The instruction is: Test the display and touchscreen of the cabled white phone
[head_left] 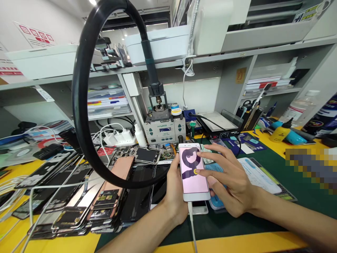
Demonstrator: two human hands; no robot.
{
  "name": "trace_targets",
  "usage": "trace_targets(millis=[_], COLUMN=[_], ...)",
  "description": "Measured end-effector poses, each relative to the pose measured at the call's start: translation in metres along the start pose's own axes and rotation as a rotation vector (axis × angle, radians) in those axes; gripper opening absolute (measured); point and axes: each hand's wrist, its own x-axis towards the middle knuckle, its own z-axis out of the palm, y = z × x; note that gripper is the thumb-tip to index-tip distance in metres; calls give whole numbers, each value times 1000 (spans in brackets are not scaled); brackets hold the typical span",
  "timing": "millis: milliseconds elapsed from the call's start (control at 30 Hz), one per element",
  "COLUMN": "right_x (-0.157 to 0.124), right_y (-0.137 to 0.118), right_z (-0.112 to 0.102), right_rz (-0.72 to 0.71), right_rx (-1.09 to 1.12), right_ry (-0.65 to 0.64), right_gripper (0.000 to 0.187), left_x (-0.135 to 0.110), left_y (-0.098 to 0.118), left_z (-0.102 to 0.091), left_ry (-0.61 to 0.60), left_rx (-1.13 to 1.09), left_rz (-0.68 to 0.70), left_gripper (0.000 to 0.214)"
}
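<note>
My left hand point(173, 193) grips a white smartphone point(193, 172) along its left edge and holds it upright above the bench. Its lit screen shows a pink picture with dark shapes. A white cable point(192, 228) hangs from the phone's bottom port. My right hand point(231, 179) hovers at the phone's right side with fingers spread, and one fingertip touches the screen near a small yellow dot. A second white phone point(198, 208) lies flat just beneath the held one.
Several dismantled phones and back covers point(79, 196) are piled on the left. A black hose point(79, 88) arcs up to a hot-air station point(164, 128). White chargers point(118, 137), a heating plate point(218, 123), bottles point(279, 131) and a green mat point(295, 182) surround the spot.
</note>
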Motion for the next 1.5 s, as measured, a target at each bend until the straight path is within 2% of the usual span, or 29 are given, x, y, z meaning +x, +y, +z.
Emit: trace_targets(millis=[333,1500], right_x=[2,4], right_y=[0,1], right_z=[-4,-6], right_rz=[12,-4], right_rx=[-18,-29], right_ry=[22,65], right_gripper=[32,36], left_x=[-1,-2], left_y=[10,11], left_z=[1,2], left_ry=[4,9], left_rx=[24,33], left_rz=[17,12], left_gripper=[53,56])
